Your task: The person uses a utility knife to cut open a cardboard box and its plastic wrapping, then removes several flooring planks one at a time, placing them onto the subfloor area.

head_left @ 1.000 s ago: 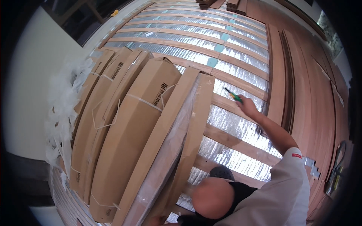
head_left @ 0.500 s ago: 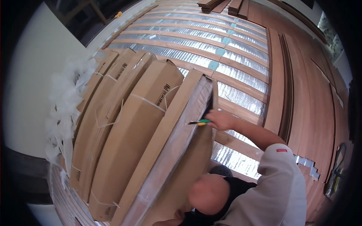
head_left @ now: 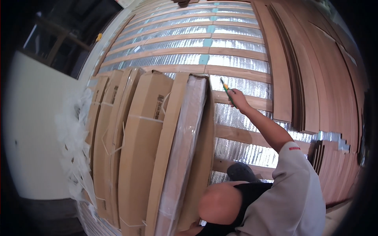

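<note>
My right hand (head_left: 237, 97) is raised over the floor battens and grips a green utility knife (head_left: 226, 91), blade pointing up and away. It hovers just right of the top end of a long cardboard box (head_left: 201, 157). The box stands on its edge, its side open on a plastic-wrapped bundle of planks (head_left: 185, 149). My left hand does not show. My bent knee (head_left: 218, 204) and dark shoe (head_left: 241, 171) sit below the box.
More long strapped cardboard boxes (head_left: 138, 149) lean in a row to the left, with crumpled white plastic film (head_left: 76, 149) beside them. Silver foil insulation (head_left: 240, 84) with wooden battens (head_left: 236, 70) covers the floor. Laid brown floorboards (head_left: 315, 78) fill the right.
My right hand with the knife swung from the battens to the box's right edge, then lifted away up and to the right. The box's wrapped planks now show more.
</note>
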`<state>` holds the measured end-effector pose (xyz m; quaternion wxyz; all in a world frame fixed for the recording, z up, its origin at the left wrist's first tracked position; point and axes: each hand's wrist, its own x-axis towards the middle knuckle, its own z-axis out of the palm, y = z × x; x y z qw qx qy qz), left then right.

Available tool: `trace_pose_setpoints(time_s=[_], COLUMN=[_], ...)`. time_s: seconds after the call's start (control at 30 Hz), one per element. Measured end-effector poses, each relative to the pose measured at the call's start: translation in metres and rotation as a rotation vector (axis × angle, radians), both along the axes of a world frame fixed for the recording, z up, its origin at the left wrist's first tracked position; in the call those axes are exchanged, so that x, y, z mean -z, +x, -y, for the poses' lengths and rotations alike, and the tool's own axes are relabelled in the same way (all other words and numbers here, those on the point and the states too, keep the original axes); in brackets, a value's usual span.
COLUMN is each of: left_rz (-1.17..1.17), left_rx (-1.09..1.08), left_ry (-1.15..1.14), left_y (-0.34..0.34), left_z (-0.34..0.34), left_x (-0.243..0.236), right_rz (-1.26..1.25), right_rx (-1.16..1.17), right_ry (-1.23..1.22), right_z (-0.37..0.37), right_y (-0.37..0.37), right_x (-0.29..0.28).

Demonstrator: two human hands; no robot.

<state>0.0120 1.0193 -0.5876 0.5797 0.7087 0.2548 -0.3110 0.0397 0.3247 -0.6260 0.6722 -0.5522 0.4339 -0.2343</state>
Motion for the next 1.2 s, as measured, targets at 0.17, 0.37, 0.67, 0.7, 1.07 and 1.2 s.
trace_pose_setpoints(time_s=[0.17,0.37,0.67,0.7,1.07,1.2], left_rz=[0.0,0.002,-0.02,-0.024,0.014,0.264], left_rx=[0.068,0.121,0.041,0.045,-0.054,-0.44], left_ry=[0.042,0.07,0.074,0.066,-0.051,-0.379], left_y=[0.03,0.048,0.032,0.031,0.014,0.064], left_z=[0.018,0.037,0.016,0.017,-0.045,-0.072], left_x=[-0.008,-0.018,-0.021,-0.018,-0.002,0.015], right_rz=[-0.107,-0.102,0.695,0.685,-0.245,-0.376], right_rx=[-0.173,-0.186,-0.141,-0.081,-0.297,-0.271], right_ry=[0.196,0.411,0.599,0.513,-0.375,-0.571], right_z=[0.054,0.075,0.073,0.072,-0.106,-0.119], right_y=[0.046,0.086,-0.025,-0.041,-0.026,-0.037], right_x=[0.052,0.039,-0.032,-0.041,0.061,0.105])
